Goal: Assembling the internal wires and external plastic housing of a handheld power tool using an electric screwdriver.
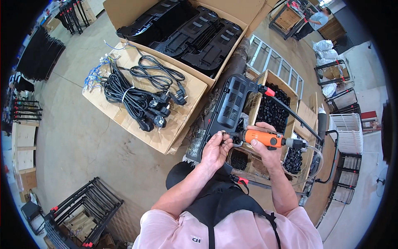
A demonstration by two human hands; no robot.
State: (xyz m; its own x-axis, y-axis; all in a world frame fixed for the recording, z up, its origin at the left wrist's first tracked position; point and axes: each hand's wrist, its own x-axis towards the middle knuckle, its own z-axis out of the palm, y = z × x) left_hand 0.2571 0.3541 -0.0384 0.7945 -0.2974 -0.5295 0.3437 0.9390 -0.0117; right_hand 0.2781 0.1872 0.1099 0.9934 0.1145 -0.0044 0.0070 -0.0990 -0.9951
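My right hand (268, 152) is wrapped round an orange air screwdriver (260, 137), which lies level with its tip toward the left. A clear hose (318, 164) curves away from its back end. At the tip, my left hand (214, 152) has its fingers pinched together, and what sits between them is too small to name. Just beyond both hands lies a black plastic housing (230, 103) with slotted vents, joined to a black tube frame (296, 117) with red end pieces. My hands cover part of the housing's near end.
A wooden parts bin (295, 97) on the right holds many small black parts (273, 108). Bundled black power cables (128, 97) rest on a cardboard box (182, 120) at left. Behind it, an open carton (244, 37) contains black housings. A ladder (277, 62) and another person (318, 20) are farther back.
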